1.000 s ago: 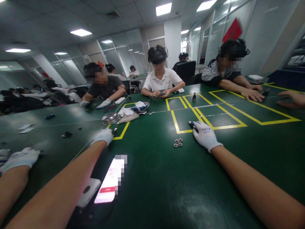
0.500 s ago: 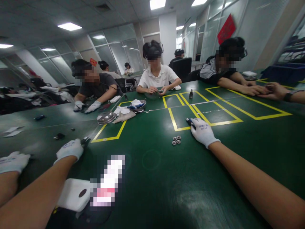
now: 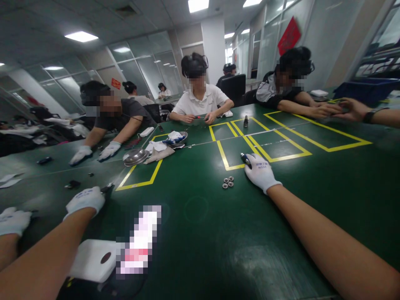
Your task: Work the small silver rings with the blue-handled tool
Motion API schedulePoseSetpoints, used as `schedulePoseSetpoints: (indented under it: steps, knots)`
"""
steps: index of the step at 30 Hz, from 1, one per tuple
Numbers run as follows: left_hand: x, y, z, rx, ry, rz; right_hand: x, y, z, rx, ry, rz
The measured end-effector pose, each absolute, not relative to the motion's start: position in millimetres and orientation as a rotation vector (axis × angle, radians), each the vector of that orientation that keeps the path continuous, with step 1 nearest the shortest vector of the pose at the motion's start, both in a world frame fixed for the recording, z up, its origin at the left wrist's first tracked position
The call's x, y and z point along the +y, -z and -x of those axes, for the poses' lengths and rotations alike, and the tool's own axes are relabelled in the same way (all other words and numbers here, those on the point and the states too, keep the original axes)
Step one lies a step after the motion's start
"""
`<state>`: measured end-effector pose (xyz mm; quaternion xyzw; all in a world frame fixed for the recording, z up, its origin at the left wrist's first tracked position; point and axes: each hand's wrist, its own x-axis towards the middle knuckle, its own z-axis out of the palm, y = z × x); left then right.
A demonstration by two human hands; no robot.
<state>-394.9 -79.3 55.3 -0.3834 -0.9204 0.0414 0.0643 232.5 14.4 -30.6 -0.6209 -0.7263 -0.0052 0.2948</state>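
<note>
My right hand (image 3: 260, 171), in a white glove, rests on the green table (image 3: 200, 233) at the near corner of a yellow taped square and is closed around a small dark tool (image 3: 244, 158) with a blue tip. Several small round metal parts (image 3: 228, 182) lie just left of it. My left hand (image 3: 85, 198), also gloved, lies on the table to the left with a small dark object (image 3: 107, 189) at its fingertips. A lit phone (image 3: 137, 243) rests on a white stand (image 3: 92, 260) between my forearms.
Another person's gloved hand (image 3: 13, 221) lies at the far left. Across the table sit several people at work. A metal dish (image 3: 135, 157), cloths and gloves (image 3: 162, 148) sit near the middle. Yellow tape squares (image 3: 271, 143) mark the right half.
My left hand has pulled back left and toward me with the small dark object. The view has shifted right. My right hand has stayed in place.
</note>
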Motion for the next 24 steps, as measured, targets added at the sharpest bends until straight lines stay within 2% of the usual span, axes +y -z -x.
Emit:
schedulePoseSetpoints:
  steps: [3,5,19,24]
  knots:
    - [-75.4,-50.8,404.5,-2.779,-0.489,1.139,13.7,30.1,-234.7,-1.932,-0.006,1.632]
    - [-73.6,-48.4,410.7,-2.763,-0.524,1.159,13.7,30.2,-235.2,-1.936,0.000,1.614]
    - [-82.4,-59.0,383.4,-2.690,-0.506,1.078,13.7,29.8,-234.5,-1.954,0.014,1.635]
    - [-52.7,-85.4,334.2,-2.524,-0.179,1.143,12.0,28.1,-232.5,-1.978,0.014,1.637]
